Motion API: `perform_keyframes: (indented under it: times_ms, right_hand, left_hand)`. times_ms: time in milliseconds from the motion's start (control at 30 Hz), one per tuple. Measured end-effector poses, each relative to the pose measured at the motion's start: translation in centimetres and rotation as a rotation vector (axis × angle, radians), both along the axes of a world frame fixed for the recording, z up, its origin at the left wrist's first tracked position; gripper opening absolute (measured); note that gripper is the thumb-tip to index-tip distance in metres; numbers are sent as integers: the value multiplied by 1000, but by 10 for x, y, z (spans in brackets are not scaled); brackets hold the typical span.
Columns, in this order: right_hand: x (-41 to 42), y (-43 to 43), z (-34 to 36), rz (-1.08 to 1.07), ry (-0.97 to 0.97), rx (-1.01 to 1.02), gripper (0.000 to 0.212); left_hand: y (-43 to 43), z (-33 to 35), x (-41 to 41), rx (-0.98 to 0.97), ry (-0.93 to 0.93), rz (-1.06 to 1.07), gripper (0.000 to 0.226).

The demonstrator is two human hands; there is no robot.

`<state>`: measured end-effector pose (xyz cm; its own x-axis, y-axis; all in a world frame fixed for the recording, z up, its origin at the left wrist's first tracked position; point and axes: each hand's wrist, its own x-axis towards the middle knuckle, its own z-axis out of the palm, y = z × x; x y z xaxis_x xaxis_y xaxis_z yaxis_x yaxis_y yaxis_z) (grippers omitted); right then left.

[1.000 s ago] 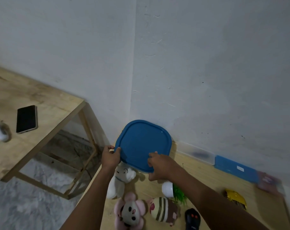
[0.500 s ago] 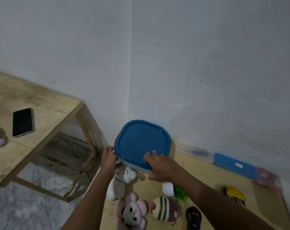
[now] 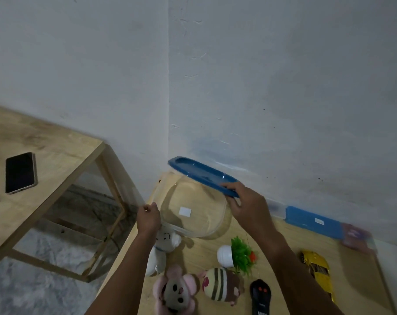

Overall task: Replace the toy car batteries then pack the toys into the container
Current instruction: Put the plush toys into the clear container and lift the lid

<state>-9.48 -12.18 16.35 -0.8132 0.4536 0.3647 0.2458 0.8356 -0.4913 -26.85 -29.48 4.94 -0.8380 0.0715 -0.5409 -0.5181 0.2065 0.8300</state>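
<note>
A clear plastic container (image 3: 165, 201) stands at the table's far left corner with nothing in it but a white label on its floor. My right hand (image 3: 245, 205) grips the near edge of its blue lid (image 3: 199, 172), which is lifted off and tilted above the container's far rim. My left hand (image 3: 148, 218) holds the container's left rim. In front lie a white plush (image 3: 162, 251), a pink plush (image 3: 174, 289), a striped plush (image 3: 222, 286), a small potted plant (image 3: 237, 254), a black remote (image 3: 260, 295) and a yellow toy car (image 3: 318, 272).
The toys lie on a light wooden table (image 3: 352, 269) set against a white wall. A second lidded container (image 3: 311, 220) lies along the wall at the right. A phone (image 3: 21, 172) rests on a separate wooden table to the left, across a gap.
The blue lid sat flat on the container with both hands at its edge. My right hand has lifted it off and tilted it up; the container now stands uncovered.
</note>
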Motion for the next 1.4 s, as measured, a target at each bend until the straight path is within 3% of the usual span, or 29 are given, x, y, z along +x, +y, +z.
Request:
perform_keyframes:
  times_ms: [133, 300, 467, 600, 700, 800, 933, 1067, 1133, 1233, 1333, 1400]
  right_hand:
    - [52, 5, -9, -174, -54, -114, 34]
    - [109, 6, -57, -364, -125, 80, 35]
    - [131, 1, -97, -343, -259, 236, 54]
    - [132, -4, -111, -375, -502, 126, 64]
    - [133, -2, -117, -366, -706, 1, 71]
    - [133, 7, -120, -319, -807, -62, 75]
    - [126, 16, -103, -224, -935, -170, 89]
    - [108, -7, -70, -174, -584, -214, 72]
    - [95, -31, -58, -44, -550, -218, 66]
    - [82, -57, -66, 212, -776, -81, 86]
    - [77, -63, -86, 300, -1009, 46, 108]
    - [74, -66, -96, 319, -1073, 159, 110]
  left_hand:
    - [4, 1, 2, -55, 33, 2, 19]
    - [4, 6, 4, -93, 24, -16, 32]
    - [2, 11, 9, -96, 43, -20, 31]
    - [-8, 16, 27, -166, 260, -125, 52]
    - [-21, 14, 46, -334, 476, -242, 58]
    - [-31, 9, 65, -436, 582, -322, 57]
    - [-44, 6, 83, -462, 577, -383, 58]
    - [-64, 6, 96, -453, 570, -457, 57]
    - [-74, 6, 101, -475, 575, -523, 73]
    - [-81, 7, 112, -526, 454, -696, 97]
    - [-83, -1, 118, -639, 371, -945, 128]
    - [-84, -8, 122, -701, 315, -1074, 134]
